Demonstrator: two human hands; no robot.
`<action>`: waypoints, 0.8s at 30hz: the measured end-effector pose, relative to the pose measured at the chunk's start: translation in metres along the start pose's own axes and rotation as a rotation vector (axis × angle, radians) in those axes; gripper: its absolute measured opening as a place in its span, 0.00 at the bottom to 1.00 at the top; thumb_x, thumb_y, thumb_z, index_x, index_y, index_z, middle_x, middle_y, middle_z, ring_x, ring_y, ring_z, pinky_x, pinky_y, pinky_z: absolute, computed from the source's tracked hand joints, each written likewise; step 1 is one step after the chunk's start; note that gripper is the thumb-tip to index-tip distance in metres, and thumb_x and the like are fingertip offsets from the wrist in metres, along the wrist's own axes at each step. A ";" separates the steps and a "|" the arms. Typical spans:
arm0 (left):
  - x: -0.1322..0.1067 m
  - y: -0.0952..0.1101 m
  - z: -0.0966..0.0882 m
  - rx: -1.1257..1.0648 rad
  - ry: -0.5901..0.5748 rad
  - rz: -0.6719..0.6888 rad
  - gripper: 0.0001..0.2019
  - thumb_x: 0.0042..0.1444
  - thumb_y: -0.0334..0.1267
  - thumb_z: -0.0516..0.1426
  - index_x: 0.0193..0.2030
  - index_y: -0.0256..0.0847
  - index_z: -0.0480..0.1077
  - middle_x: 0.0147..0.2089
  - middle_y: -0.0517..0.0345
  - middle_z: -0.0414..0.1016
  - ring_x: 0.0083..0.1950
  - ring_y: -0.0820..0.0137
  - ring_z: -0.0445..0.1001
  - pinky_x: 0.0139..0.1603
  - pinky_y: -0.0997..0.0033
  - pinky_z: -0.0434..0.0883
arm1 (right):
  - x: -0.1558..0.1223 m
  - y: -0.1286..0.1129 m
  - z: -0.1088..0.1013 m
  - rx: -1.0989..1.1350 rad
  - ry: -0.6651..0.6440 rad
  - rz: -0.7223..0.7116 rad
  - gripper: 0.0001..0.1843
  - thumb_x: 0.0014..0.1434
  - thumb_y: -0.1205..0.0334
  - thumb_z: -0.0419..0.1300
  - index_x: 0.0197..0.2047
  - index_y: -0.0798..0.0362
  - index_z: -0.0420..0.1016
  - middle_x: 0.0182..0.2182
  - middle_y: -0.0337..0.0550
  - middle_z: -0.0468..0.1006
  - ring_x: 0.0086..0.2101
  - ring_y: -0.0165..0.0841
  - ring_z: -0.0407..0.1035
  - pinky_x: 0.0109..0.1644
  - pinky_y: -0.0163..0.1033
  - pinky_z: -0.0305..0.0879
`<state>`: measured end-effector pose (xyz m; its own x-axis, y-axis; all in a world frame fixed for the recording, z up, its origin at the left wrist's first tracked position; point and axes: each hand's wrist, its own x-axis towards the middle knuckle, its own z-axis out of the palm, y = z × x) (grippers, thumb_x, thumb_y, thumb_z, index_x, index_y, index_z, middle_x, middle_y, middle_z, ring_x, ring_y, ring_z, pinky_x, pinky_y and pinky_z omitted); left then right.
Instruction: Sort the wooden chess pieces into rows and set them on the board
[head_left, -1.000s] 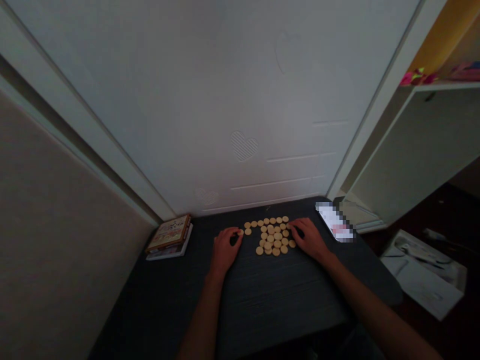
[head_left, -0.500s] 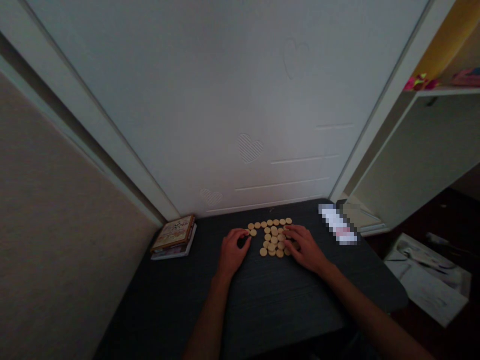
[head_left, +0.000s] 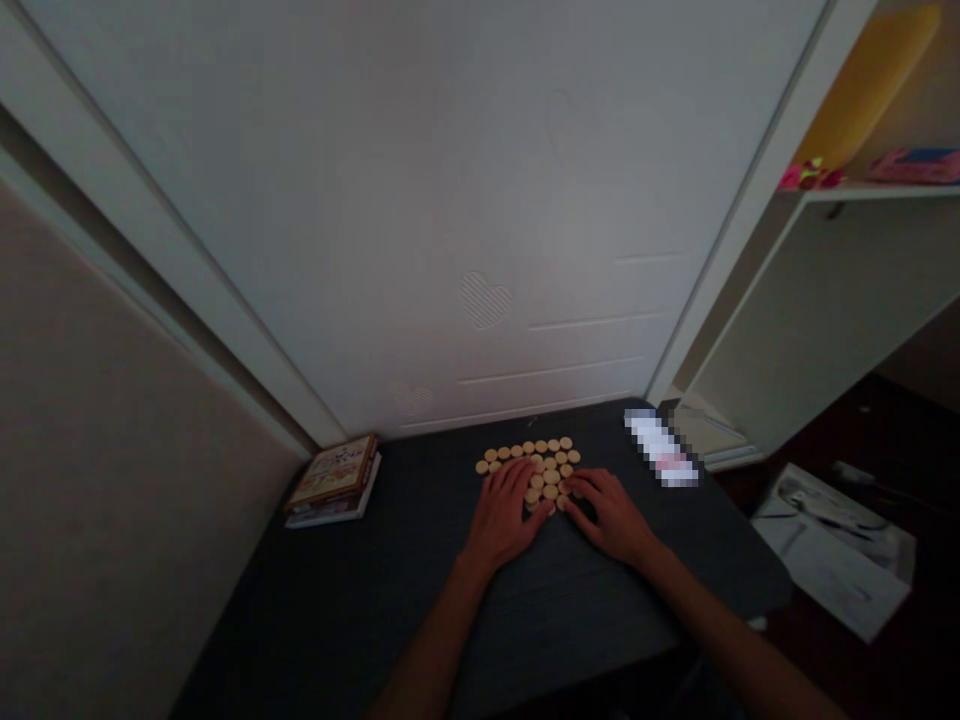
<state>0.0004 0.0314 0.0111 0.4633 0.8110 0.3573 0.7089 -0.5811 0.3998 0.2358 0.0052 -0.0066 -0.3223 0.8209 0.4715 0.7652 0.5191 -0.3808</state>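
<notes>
Several round, pale wooden discs [head_left: 551, 478] lie in a tight cluster on the dark table. Behind them, a slightly curved row of discs [head_left: 529, 448] runs from left to right. My left hand [head_left: 508, 508] is at the cluster's left side, palm down, fingers stretched forward over the discs and thumb apart. My right hand [head_left: 611, 510] is curved at the right side, its fingertips and thumb apart at the edge of the cluster. Some discs are hidden under the fingers, and any markings on them are too small to read.
Two stacked books [head_left: 334, 480] lie at the table's left edge. A blurred-out white item [head_left: 660, 447] lies at the back right. A white panel with raised hearts [head_left: 484, 300] stands behind the table [head_left: 570, 620]. A white box [head_left: 836, 550] sits low on the right.
My left hand has left the left end of the disc rows and moved right, onto the cluster. My right hand has shifted slightly nearer to me. The camera view has turned a little.
</notes>
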 end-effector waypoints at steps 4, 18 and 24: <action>-0.001 -0.003 0.003 0.052 -0.003 -0.008 0.27 0.68 0.52 0.53 0.69 0.45 0.61 0.71 0.51 0.64 0.71 0.57 0.59 0.71 0.51 0.57 | -0.001 0.002 0.002 -0.013 0.007 0.007 0.18 0.66 0.56 0.60 0.58 0.46 0.72 0.54 0.52 0.75 0.53 0.48 0.70 0.56 0.57 0.69; -0.002 -0.002 0.004 0.124 0.000 -0.013 0.28 0.67 0.54 0.52 0.70 0.48 0.60 0.71 0.51 0.64 0.71 0.55 0.58 0.71 0.45 0.53 | 0.025 0.015 0.013 -0.050 0.013 0.024 0.21 0.69 0.53 0.56 0.62 0.47 0.69 0.58 0.52 0.74 0.58 0.47 0.66 0.59 0.57 0.65; -0.003 -0.002 0.006 0.112 -0.008 -0.008 0.27 0.67 0.53 0.52 0.70 0.51 0.60 0.72 0.55 0.62 0.73 0.55 0.56 0.73 0.44 0.50 | 0.025 0.010 0.010 -0.058 -0.018 -0.007 0.21 0.69 0.54 0.56 0.63 0.46 0.69 0.58 0.51 0.75 0.58 0.47 0.66 0.58 0.57 0.65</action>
<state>0.0007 0.0307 0.0042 0.4609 0.8165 0.3476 0.7676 -0.5634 0.3057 0.2299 0.0338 -0.0067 -0.3372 0.8219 0.4590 0.7937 0.5104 -0.3308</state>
